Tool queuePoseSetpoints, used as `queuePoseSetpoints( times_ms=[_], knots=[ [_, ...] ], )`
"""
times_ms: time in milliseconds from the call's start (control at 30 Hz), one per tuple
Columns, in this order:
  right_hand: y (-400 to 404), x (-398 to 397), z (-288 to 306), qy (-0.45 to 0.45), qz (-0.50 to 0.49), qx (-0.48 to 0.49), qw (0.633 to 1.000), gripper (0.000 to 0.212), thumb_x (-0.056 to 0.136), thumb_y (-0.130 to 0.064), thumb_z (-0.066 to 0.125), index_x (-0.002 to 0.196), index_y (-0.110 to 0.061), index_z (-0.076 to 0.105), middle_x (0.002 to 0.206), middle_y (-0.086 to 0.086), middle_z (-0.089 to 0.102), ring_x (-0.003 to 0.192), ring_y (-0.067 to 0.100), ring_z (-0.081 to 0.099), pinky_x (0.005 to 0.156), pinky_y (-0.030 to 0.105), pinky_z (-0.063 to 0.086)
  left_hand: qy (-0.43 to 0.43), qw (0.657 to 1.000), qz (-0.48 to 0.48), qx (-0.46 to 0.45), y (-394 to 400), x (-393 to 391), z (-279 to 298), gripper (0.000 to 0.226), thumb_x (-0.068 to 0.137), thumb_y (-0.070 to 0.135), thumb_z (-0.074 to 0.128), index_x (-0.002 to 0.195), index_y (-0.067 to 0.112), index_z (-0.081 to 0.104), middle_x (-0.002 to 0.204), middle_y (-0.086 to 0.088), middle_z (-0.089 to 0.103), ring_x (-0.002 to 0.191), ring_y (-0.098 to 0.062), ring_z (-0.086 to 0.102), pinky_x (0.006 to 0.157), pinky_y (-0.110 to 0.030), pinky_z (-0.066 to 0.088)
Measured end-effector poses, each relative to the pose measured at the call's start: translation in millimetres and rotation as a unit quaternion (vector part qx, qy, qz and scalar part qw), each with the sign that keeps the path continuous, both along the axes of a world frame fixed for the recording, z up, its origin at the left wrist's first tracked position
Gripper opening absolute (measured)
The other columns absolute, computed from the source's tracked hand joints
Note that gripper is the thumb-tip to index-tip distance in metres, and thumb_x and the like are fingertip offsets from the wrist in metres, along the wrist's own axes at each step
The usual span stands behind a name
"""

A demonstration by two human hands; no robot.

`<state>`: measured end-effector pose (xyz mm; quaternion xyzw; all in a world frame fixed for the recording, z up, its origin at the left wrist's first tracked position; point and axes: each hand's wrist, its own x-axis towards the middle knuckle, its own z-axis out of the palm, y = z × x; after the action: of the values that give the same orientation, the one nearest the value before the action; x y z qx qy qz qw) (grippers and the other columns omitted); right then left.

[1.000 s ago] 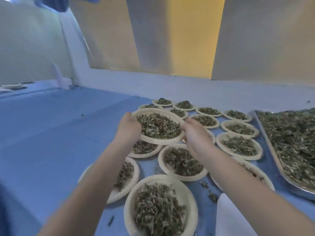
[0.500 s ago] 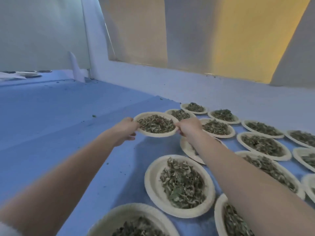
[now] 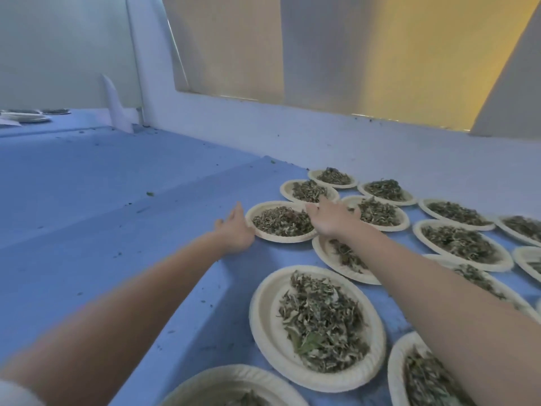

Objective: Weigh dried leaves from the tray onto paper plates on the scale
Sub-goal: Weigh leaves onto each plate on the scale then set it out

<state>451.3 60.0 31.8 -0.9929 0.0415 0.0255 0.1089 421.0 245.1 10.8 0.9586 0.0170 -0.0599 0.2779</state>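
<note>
Both hands, left (image 3: 234,230) and right (image 3: 329,216), flank the plate (image 3: 281,222) with straight, relaxed fingers, apparently seating it in the row on the desk (image 3: 117,230).

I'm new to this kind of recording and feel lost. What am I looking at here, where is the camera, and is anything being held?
There is no machine: a person works with bare hands, filmed by a wide-angle camera on their head that looks down along both arms. A blue table bears many paper plates of dried leaves. The left hand and the right hand reach with straight fingers to either side of one filled plate, which appears to rest on the table. Neither hand seems to grip it. No scale or tray shows in this picture.
</note>
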Motion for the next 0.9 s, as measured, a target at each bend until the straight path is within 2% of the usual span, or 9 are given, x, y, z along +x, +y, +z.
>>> queuePoseSetpoints(
  times_ms=[167,267,367,433,467,533,667,767,900],
  knots=[
    [-1.4,-66.0,42.7,-0.054,0.066,0.084,0.993,0.059,0.102,-0.046,0.014,0.153,-0.017,0.006,0.16,0.003,0.01,0.147,0.022,0.006,0.117,0.052,0.008,-0.017,0.998,-0.033,-0.044,-7.4,-53.8,58.5,0.064,0.103,0.031,0.03,0.151,0.02,-0.01,0.16,0.0,-0.001,0.146,-0.027,0.006,0.114,-0.038,0.016],
    [-7.6,-125.1,68.9,-0.057,0.095,0.132,0.985,0.059,0.103,-0.046,0.014,0.154,-0.017,0.005,0.161,0.001,0.009,0.146,0.02,0.013,0.115,0.049,0.016,-0.021,0.994,-0.065,-0.089,-26.1,-113.2,95.9,0.063,0.103,0.032,0.032,0.151,0.027,-0.009,0.16,0.001,0.002,0.143,-0.023,0.017,0.11,-0.036,0.022],
    [-17.4,-187.5,88.2,-0.075,0.108,0.155,0.979,0.06,0.102,-0.048,0.015,0.153,-0.018,0.006,0.159,0.004,0.018,0.124,0.016,0.045,0.1,0.045,0.035,-0.016,0.988,-0.113,-0.102,-56.2,-176.5,120.9,0.062,0.102,0.034,0.032,0.151,0.034,-0.007,0.159,-0.001,0.011,0.127,-0.021,0.04,0.096,-0.033,0.033],
    [-29.8,-225.6,96.7,-0.09,0.108,0.15,0.979,0.057,0.102,-0.046,0.015,0.153,-0.02,0.008,0.158,0.004,0.021,0.131,0.022,0.042,0.108,0.047,0.028,-0.024,0.981,-0.162,-0.106,-81.5,-212.9,132.0,0.062,0.102,0.032,0.032,0.151,0.033,-0.006,0.157,-0.003,0.021,0.094,-0.01,0.052,0.075,-0.022,0.041],
    [-39.2,-242.4,100.3,-0.097,0.107,0.144,0.979,0.054,0.103,-0.043,0.015,0.153,-0.021,0.01,0.155,0.006,0.027,0.134,0.025,0.039,0.111,0.048,0.025,-0.03,0.976,-0.188,-0.11,-95.5,-227.3,136.3,0.062,0.102,0.028,0.032,0.151,0.032,-0.005,0.154,-0.003,0.027,0.075,-0.002,0.046,0.061,-0.013,0.037],
    [-63.8,-276.4,108.4,-0.112,0.096,0.138,0.979,0.05,0.104,-0.038,0.015,0.15,-0.02,0.02,0.146,0.01,0.043,0.129,0.029,0.044,0.108,0.047,0.031,-0.044,0.967,-0.227,-0.106,-125.5,-254.4,143.8,0.062,0.102,0.02,0.032,0.152,0.028,-0.003,0.141,0.001,0.043,0.063,-0.002,0.037,0.047,-0.011,0.031],
    [-134.5,-348.7,127.3,-0.111,0.038,0.093,0.989,0.044,0.105,-0.031,0.018,0.141,-0.014,0.037,0.138,0.012,0.049,0.12,0.029,0.049,0.1,0.042,0.039,-0.044,0.942,-0.305,-0.133,-196.1,-304.1,153.0,0.062,0.101,0.014,0.032,0.152,0.025,-0.002,0.144,-0.002,0.038,0.071,-0.001,0.043,0.054,-0.011,0.034],
    [-194.7,-411.6,141.8,-0.092,-0.029,0.04,0.995,0.04,0.105,-0.025,0.022,0.132,-0.008,0.045,0.13,0.015,0.055,0.114,0.03,0.053,0.092,0.036,0.043,-0.028,0.915,-0.374,-0.146,-262.6,-344.9,153.7,0.065,0.1,0.008,0.034,0.153,0.022,-0.001,0.152,0.002,0.027,0.103,-0.007,0.051,0.07,-0.019,0.035],
    [-272.2,-497.7,152.6,-0.049,-0.136,-0.06,0.988,0.034,0.102,-0.015,0.029,0.112,-0.005,0.061,0.114,0.011,0.062,0.103,0.027,0.058,0.077,0.032,0.044,-0.028,0.87,-0.47,-0.146,-361.5,-406.3,147.7,0.065,0.098,0.008,0.037,0.152,0.027,0.005,0.121,0.002,0.043,0.07,-0.001,0.038,0.064,-0.021,0.033]
  ],
)
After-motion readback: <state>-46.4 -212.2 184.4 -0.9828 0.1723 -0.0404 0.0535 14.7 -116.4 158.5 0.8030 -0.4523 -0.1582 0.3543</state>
